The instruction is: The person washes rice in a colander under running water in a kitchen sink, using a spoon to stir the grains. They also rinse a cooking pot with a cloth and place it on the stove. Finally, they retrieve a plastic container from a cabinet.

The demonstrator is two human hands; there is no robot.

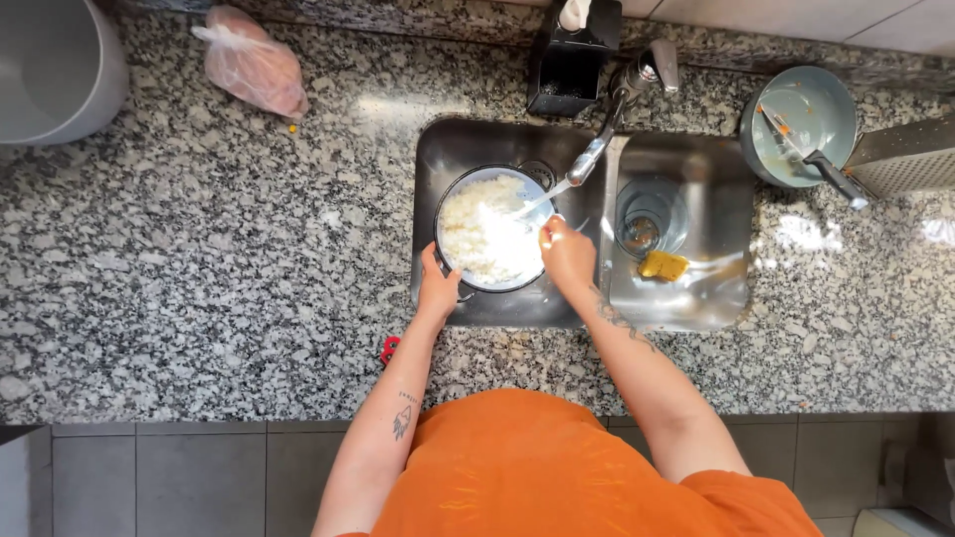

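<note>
Item 1: metal pot (494,239) of white rice, standing in the left sink basin (438,149) under the tap (609,124).

Left hand (438,288): grip closed on the pot rim.

Right hand (567,251): grip closed on a utensil; appears to be stirring. Next move likely needs a steady rim.

Item 2: empty glass (647,224), right basin, beside a yellow sponge (664,265).
</note>
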